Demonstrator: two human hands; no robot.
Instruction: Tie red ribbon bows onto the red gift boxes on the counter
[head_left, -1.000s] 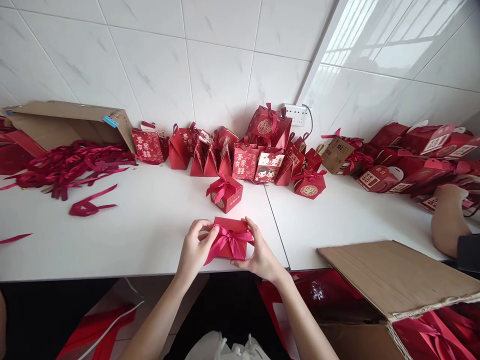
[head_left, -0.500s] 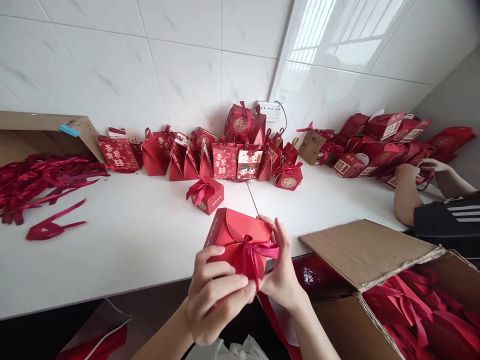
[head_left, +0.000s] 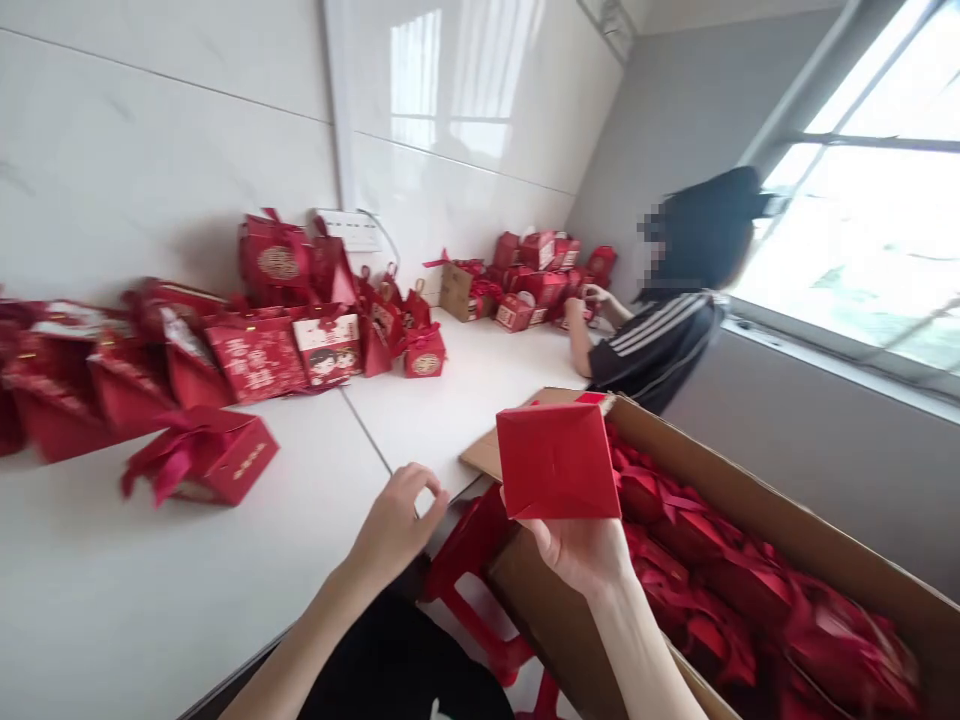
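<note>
My right hand (head_left: 581,555) grips a red gift box (head_left: 559,462) from below and behind, its plain square base turned towards me. The fingers behind it are mostly hidden. This gift box is held in front of the near end of a large cardboard carton (head_left: 780,500), which contains several red boxes with ribbons (head_left: 705,540). Off to the left, my left hand (head_left: 401,520) hovers by the table edge, loosely curled with nothing in it. A ribbon-tied red box (head_left: 217,455) sits on the white table (head_left: 315,520), left of that hand.
Red gift bags (head_left: 259,355) and boxes line the wall below a socket strip (head_left: 349,230). A co-worker in a dark striped shirt (head_left: 652,345) handles something by stacked red boxes (head_left: 536,275) at the far end. A red stool (head_left: 472,590) stands beneath the carton.
The view has swung right. My left hand has let go of the ribbon-tied gift box; my right hand has carried it right, to the carton, and tipped its base towards me.
</note>
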